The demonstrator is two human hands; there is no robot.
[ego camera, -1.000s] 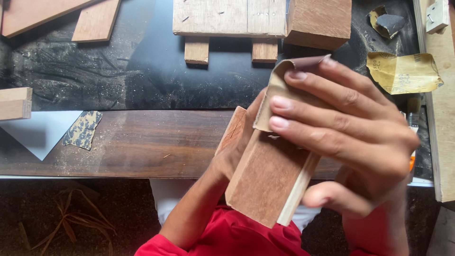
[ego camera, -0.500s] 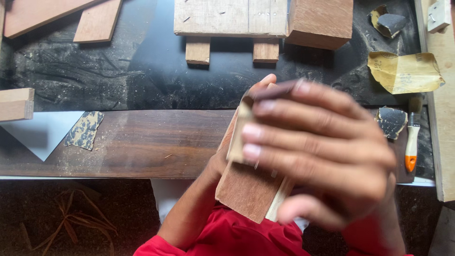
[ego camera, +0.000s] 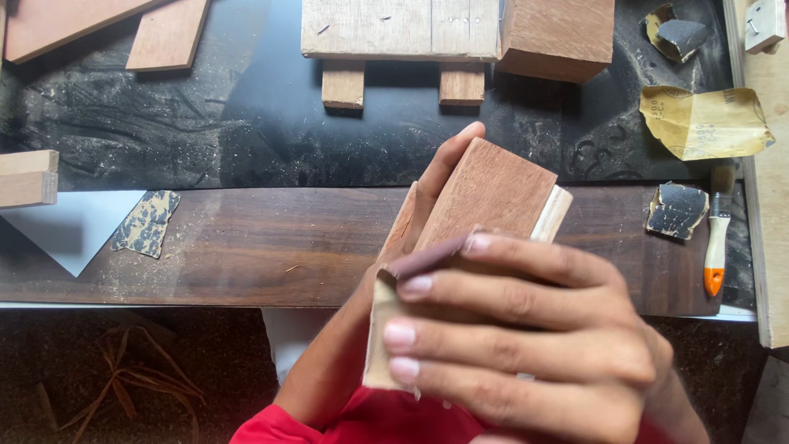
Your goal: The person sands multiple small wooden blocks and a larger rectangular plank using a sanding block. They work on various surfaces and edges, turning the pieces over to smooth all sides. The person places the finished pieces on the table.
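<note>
Left hand [ego camera: 427, 197] gripping wood block [ego camera: 485, 197], right hand [ego camera: 534, 337] pressing sandpaper [ego camera: 386, 329]

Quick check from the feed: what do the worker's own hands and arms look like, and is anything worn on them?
Both hands are bare: no gloves, rings, watch or bands show on the right hand or the left hand. The left forearm is uncovered too. Fingernails are short and unpainted. A red garment shows at the bottom edge; whether it has sleeves cannot be told.

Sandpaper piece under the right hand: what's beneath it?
The sandpaper piece lies on the reddish wood block, pressed flat by the right hand. The left hand grips the block from behind. The block's near end is covered by paper and fingers.
</note>
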